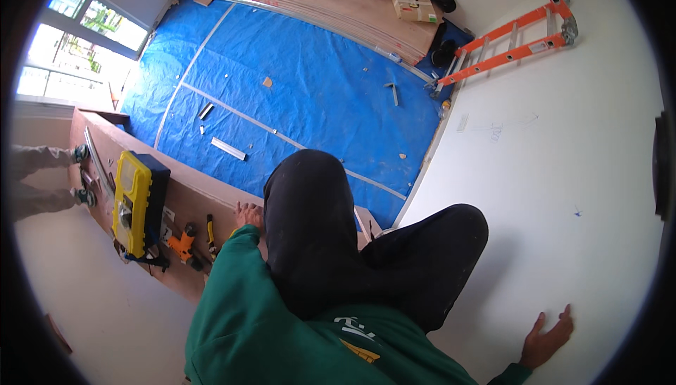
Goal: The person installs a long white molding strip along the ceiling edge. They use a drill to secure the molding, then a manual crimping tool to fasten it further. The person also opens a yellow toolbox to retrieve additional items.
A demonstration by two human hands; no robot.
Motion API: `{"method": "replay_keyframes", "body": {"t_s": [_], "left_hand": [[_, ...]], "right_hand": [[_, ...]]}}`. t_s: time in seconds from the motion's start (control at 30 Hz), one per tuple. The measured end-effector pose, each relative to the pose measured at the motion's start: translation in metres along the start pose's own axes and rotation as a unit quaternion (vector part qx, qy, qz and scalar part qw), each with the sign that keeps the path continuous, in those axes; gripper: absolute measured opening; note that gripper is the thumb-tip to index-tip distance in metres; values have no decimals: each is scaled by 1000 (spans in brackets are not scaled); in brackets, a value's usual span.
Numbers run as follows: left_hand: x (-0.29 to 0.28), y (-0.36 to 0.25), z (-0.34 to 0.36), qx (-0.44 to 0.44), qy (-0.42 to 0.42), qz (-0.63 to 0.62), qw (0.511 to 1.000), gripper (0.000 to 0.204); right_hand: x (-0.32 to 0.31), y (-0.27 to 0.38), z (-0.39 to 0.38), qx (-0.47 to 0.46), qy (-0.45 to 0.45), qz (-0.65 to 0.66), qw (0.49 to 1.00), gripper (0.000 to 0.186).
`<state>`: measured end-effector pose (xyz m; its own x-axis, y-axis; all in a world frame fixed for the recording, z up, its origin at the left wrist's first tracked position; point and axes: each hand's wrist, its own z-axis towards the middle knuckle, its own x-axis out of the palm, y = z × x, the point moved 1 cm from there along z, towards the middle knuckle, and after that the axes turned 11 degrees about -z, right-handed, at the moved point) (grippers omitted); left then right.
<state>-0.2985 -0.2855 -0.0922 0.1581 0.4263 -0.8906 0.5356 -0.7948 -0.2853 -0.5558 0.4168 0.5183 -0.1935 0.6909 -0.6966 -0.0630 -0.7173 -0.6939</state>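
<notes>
My left hand (248, 214) rests open, fingers spread, on the top of a brown wooden ledge (197, 195), at the end of a green sleeve. A yellow-handled tool (210, 234) and an orange drill (184, 241) lie just left of it on the ledge. Pressed flat against the white wall (563, 195) at the lower right is my right hand (548, 339), open and holding nothing. My knees in black trousers (317, 230) are raised between the two hands.
A yellow and black tool case (137, 202) sits on the ledge. Blue tarp (303, 82) covers the floor, with metal strips (229, 148) on it. An orange ladder (514, 40) leans on the wall. Cardboard boxes (415, 6) lie beyond. Another person's beige legs (42, 181) show at left.
</notes>
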Motion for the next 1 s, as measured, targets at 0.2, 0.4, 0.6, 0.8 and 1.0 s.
{"method": "replay_keyframes", "body": {"t_s": [0.2, 0.4, 0.6, 0.8, 1.0], "left_hand": [[-51, -50, -5, 14, -89, -24, 996, 35], [-64, -60, -3, 38, -106, -28, 993, 30], [-64, -53, -11, 81, -147, -81, 983, 24], [-57, -50, -16, 65, -196, -151, 967, 24], [-51, -48, -19, 44, -175, -206, 962, 25]], "right_hand": [[0, -6, -1, 32, -87, 74, 993, 49], [7, -7, -5, 82, -106, 109, 985, 46], [1, 23, 18, 125, -132, 43, 982, 40], [80, 183, 94, 296, 9, 552, 780, 48], [211, 524, 228, -143, 437, 530, 713, 42]]}}
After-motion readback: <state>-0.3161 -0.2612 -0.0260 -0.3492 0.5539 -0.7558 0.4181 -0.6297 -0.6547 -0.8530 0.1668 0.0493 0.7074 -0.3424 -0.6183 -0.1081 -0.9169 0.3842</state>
